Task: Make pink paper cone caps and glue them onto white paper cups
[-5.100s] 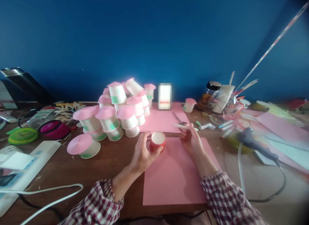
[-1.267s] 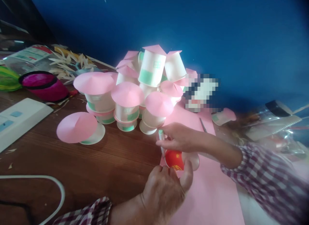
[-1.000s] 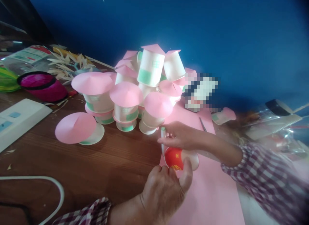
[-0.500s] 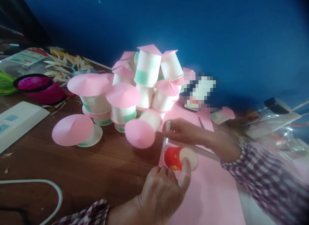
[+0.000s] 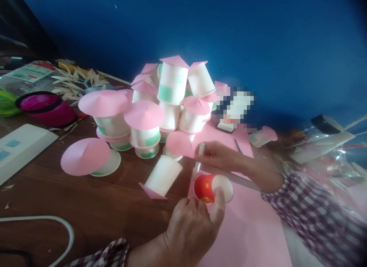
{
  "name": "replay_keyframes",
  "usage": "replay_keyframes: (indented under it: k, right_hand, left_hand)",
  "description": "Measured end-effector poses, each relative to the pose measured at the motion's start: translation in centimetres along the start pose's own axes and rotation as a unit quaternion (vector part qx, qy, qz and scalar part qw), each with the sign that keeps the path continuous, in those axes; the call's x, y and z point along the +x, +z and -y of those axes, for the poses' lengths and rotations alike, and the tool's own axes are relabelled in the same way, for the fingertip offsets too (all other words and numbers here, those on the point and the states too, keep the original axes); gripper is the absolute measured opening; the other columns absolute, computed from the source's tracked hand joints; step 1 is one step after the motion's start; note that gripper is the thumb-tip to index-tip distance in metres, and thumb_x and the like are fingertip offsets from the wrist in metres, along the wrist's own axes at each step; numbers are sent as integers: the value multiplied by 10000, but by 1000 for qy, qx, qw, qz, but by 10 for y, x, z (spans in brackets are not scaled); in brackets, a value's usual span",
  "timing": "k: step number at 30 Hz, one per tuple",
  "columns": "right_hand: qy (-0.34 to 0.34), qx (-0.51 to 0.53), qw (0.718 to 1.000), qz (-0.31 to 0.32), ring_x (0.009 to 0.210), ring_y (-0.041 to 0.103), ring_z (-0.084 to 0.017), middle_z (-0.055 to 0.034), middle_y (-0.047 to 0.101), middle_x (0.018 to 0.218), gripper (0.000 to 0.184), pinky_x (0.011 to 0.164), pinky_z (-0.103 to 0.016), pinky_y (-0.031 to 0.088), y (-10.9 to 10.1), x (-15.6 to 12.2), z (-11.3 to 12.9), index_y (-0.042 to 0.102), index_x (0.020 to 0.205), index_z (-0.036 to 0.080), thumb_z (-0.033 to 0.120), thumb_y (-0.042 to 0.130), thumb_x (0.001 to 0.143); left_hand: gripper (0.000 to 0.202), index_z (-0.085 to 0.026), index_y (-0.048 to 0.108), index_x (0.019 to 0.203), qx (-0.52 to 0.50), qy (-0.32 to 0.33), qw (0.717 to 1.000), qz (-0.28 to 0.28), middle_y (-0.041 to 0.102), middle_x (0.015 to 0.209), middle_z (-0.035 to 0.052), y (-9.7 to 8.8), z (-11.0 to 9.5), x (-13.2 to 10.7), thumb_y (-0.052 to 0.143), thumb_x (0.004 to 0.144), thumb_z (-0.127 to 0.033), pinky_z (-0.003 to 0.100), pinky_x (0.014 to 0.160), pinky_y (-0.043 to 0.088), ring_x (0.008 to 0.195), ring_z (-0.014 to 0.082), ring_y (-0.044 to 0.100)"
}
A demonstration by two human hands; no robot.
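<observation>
Cup [image 5: 204, 186], red-sided, sits over pink paper [image 5: 243, 228], gripped by the half-curled left hand [image 5: 193, 228]; the right hand [image 5: 217, 156] pinches a marker [image 5: 198, 163] beside the cup's edge, apparently tracing; the next stroke calls for a steady grip.

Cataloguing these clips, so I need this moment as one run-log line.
Left hand: holds red cup | Right hand: holds pen beside red cup | White cup left of red cup: tilted, pink cap down
</observation>
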State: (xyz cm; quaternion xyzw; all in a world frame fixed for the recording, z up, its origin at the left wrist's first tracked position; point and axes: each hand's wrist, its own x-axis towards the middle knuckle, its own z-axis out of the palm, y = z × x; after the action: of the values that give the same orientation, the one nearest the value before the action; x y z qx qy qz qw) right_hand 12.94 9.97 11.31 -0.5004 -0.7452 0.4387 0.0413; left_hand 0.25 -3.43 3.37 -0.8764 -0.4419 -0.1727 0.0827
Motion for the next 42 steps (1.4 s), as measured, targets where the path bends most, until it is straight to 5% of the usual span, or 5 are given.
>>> replay_keyframes:
  k: [10,18,31,42]
  right_hand:
    - [-18,-17,999,-20,610,496,-113,6,573,691,291,552,-250,390,-5,7,-37,552,708,175,432,521,841]
    - [10,-13,997,-80,575,453,-108,16,548,666,299,504,-241,353,-5,-7,-52,576,763,185,472,532,837]
    - [44,75,974,-209,528,413,-82,36,503,591,299,483,-209,326,15,-40,-62,597,778,160,459,588,785]
    - [24,131,947,-292,603,537,-129,-20,608,666,330,576,-253,429,38,-76,-83,592,849,152,480,570,825]
  left_hand:
    - [605,-83,418,1238,-13,5,1000,-24,542,518,-60,0,2,2,602,662,-67,294,430,373,426,138,504]
    - [602,-93,430,1254,-12,11,1000,-10,545,540,-63,1,3,1,683,715,-183,300,433,393,430,133,507]
    - [551,-75,394,1247,-2,20,999,-32,503,496,-83,5,9,3,583,729,-60,299,455,371,427,138,505]
    - [424,-96,443,1230,16,26,999,-39,553,503,-49,0,12,5,552,822,-132,286,472,338,447,156,546]
